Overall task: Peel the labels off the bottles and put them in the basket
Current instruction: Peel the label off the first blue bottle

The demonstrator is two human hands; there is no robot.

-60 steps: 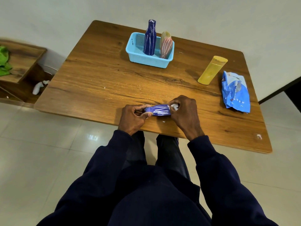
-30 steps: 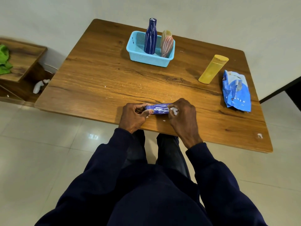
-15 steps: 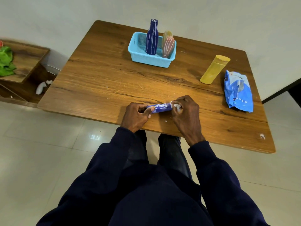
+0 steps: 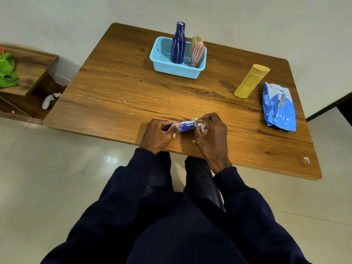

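Both hands are on one small blue plastic bottle (image 4: 183, 126): left hand (image 4: 159, 135) grips it steady so right hand (image 4: 210, 133) can pinch off white label scraps (image 4: 202, 127).

Blue bottle (image 4: 183, 126), white-streaked: lies horizontal, gripped at 1 end by the left hand (image 4: 159, 134), at the other by the right hand (image 4: 211, 130). White label scrap (image 4: 201, 127): at the right hand's fingers. Light-blue basket (image 4: 177, 70): well beyond both hands, holds 2 upright bottles: dark blue bottle (image 4: 178, 44), pink-yellow bottle (image 4: 197, 52). Yellow bottle (image 4: 251, 81): stands beyond the right hand, to its right.
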